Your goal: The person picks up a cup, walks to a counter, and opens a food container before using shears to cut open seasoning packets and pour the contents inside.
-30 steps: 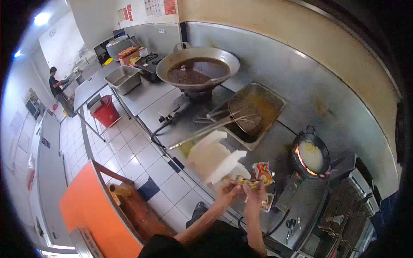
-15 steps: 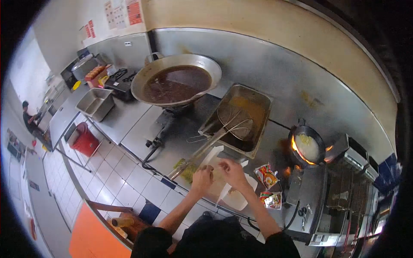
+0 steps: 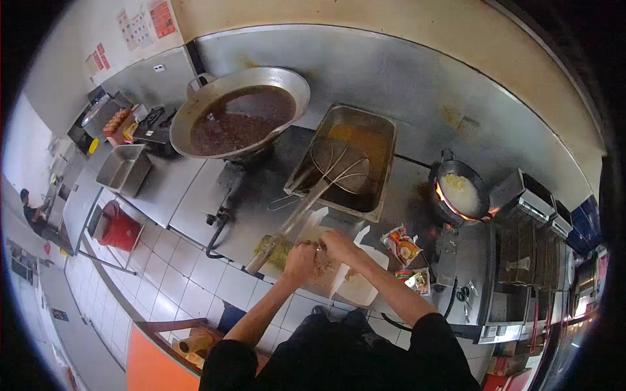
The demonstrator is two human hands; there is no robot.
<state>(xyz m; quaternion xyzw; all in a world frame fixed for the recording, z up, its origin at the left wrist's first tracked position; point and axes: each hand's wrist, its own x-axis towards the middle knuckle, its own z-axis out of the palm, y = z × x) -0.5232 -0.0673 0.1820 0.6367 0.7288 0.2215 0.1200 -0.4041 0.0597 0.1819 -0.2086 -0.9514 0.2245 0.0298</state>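
Note:
Both hands meet over an opened white carton [image 3: 360, 287] at the counter's front edge. My left hand [image 3: 302, 260] has its fingers closed, and what they hold is too small to make out. Touching it, my right hand [image 3: 338, 246] is closed too, its fingertips pinched on something I cannot make out. Brownish bits lie inside the carton. Just left is a green leafy pile [image 3: 279, 253], with the handle of a wire strainer [image 3: 342, 168] across it. Right of the carton lie a red noodle packet [image 3: 401, 245] and a second packet [image 3: 415, 280].
A large wok of dark liquid [image 3: 297, 98] stands at the back left. The strainer's head rests in a deep metal tray [image 3: 387, 150]. Flames lick around a black pan [image 3: 481, 189] at right. Scissors [image 3: 465, 294] lie near the front. Another person [image 3: 34, 212] is far left.
My hands have come together over the carton, where they were slightly apart. The view has shifted, so the counter items appear further left and higher.

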